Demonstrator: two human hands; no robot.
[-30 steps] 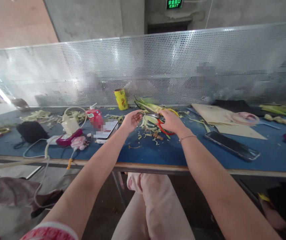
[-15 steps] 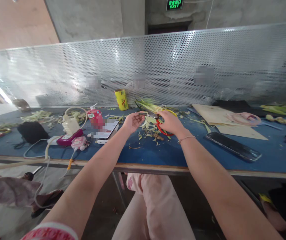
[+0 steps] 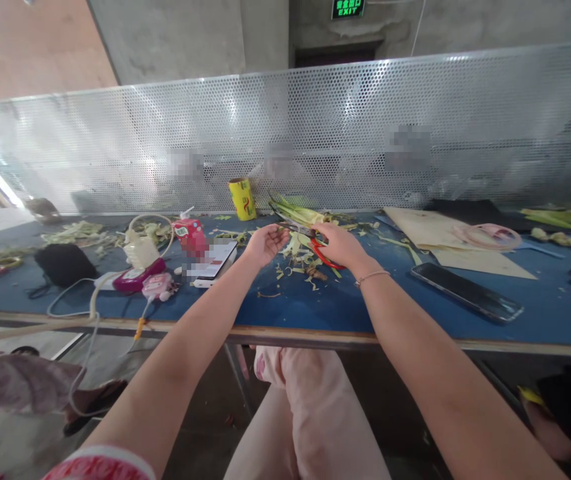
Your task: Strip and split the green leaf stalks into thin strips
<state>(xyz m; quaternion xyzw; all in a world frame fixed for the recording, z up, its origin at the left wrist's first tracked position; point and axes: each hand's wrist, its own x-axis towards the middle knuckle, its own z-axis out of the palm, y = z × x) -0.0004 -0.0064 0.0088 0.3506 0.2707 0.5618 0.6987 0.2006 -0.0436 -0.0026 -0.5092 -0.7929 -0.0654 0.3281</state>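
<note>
My right hand (image 3: 339, 245) is wrapped round a pair of scissors (image 3: 325, 256) with red handles, the blades pointing left toward my other hand. My left hand (image 3: 266, 245) has its fingertips pinched together close to the scissor tips. What they hold is too small to make out. Behind the blades lies a green, leafy vegetable stalk (image 3: 305, 215) with a pale end. Beneath both hands, pale green trimmings (image 3: 295, 247) and a brownish root piece (image 3: 316, 274) are scattered on the blue table (image 3: 325, 310).
A yellow roll (image 3: 242, 199) stands by the perforated metal screen (image 3: 245, 133). To the left are a pink drink carton (image 3: 191, 237), a phone (image 3: 218, 259) and chargers with cables (image 3: 140, 275). On the right lie a dark phone (image 3: 466, 292) and cardboard sheets (image 3: 480, 261).
The scissors have closed: their handles have come together and the yellow loop no longer shows. Both hands stay in nearly the same place.
</note>
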